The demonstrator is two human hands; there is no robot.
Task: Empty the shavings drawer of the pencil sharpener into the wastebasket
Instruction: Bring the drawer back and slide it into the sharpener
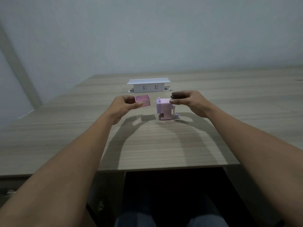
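A small pink shavings drawer (143,101) is held above the table, open side up, pinched between thumb and fingers of my left hand (123,106). To its right the lilac pencil sharpener (164,109) stands upright on the wooden table (164,145), its drawer slot empty at the bottom front and its crank on the right side. My right hand (188,101) hovers at the sharpener's top right corner, fingers curled with thumb and fingertips apart; whether the thumb touches the sharpener I cannot tell. No wastebasket is in view.
A white pop-up power socket box (148,86) stands on the table just behind the hands. The table's front edge runs below my forearms, with a dark knee space under it. A grey wall rises behind the table.
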